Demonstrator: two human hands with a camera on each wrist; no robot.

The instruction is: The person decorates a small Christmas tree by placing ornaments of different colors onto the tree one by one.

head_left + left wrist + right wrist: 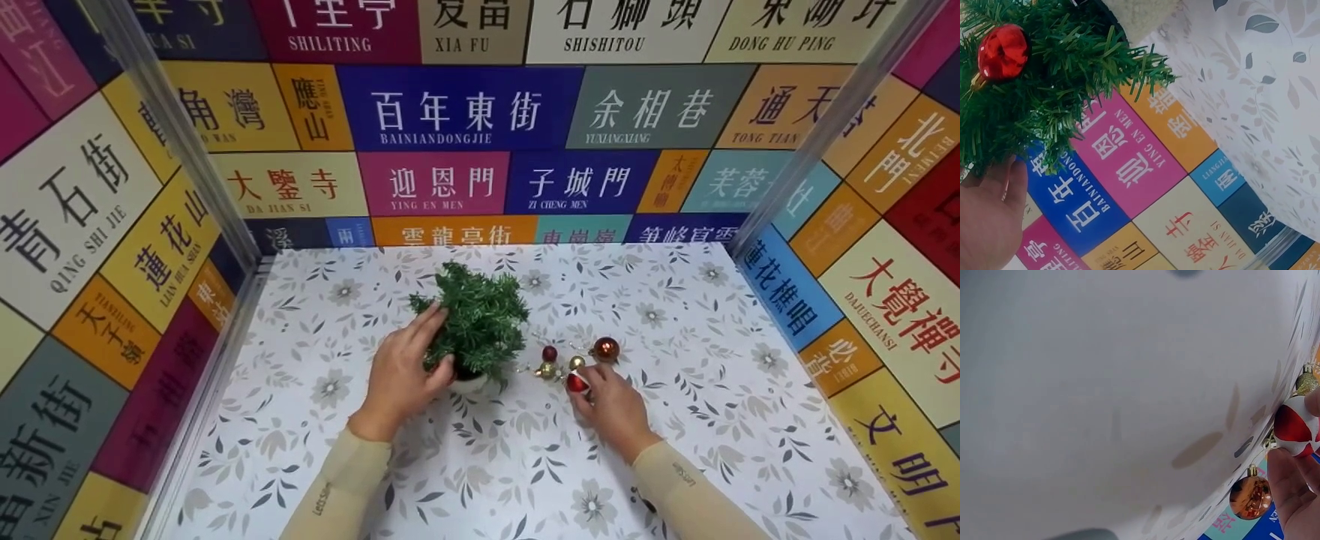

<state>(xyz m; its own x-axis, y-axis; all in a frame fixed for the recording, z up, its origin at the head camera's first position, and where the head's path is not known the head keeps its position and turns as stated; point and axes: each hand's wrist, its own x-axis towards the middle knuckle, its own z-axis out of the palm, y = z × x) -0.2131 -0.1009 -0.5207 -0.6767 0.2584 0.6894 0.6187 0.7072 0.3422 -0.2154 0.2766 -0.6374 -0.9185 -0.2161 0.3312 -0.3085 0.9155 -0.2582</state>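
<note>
Her left hand [401,375] grips the small potted tree [476,326] while her right hand [611,405] pinches a red-and-white bauble [576,383], apparently picking it up; hanging it needs a steady tree.

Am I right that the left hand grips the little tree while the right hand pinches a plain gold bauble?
Not gold: the right hand pinches a red-and-white bauble, as the right wrist view shows. The left hand does grip the little tree.

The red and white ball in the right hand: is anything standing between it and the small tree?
Nothing visible blocks it. The red and white ball is pinched by the right hand; only bare table lies between it and the small tree, with other balls just behind.
</note>
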